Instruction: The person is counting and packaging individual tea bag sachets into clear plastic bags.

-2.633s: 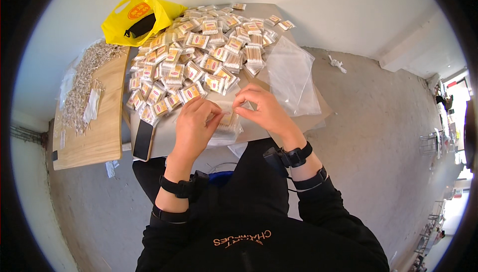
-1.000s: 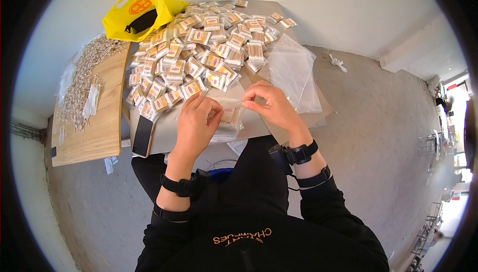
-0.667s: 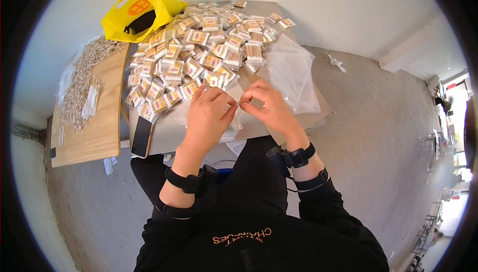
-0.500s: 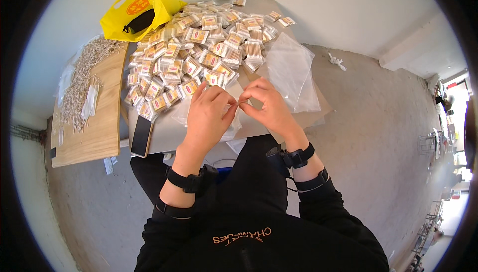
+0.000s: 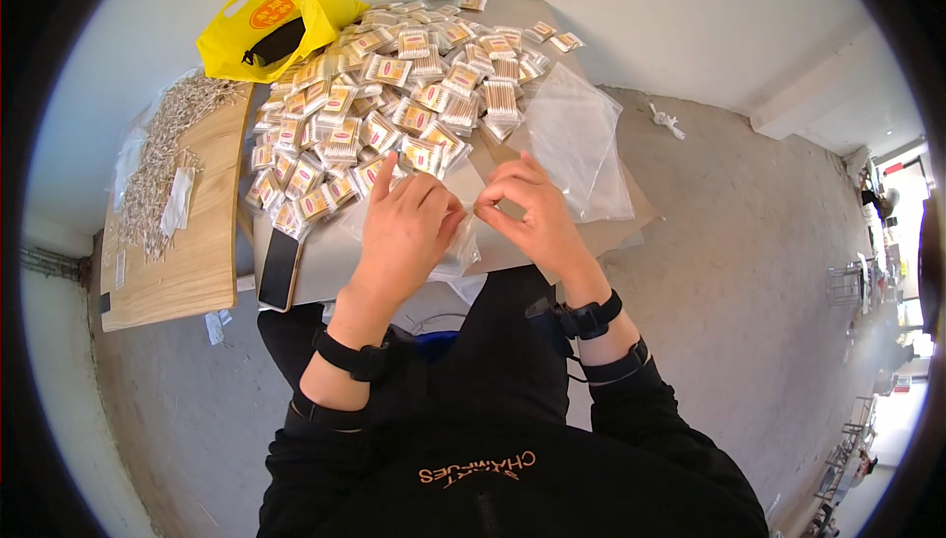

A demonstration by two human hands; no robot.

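Over the near edge of the grey table, my left hand is closed in a pinch, its index finger raised. My right hand faces it, thumb and fingertip pressed together. The two pinches are a small gap apart; whatever they hold is too small or too clear to make out. Crumpled clear plastic shows just below the left fingertips, partly covered by that hand; I cannot tell whether it is gripped. Beyond both hands spreads a large heap of small clear packets of cotton swabs with yellow-and-white labels.
Flat clear plastic bags lie right of the heap. A dark phone rests at the table's near left corner. On a wooden board at left are many loose swabs. A yellow bag stands at the back left.
My hands have drawn slightly apart at the fingertips. The left hand and forearm have shifted a little to the left; the right hand has barely moved.
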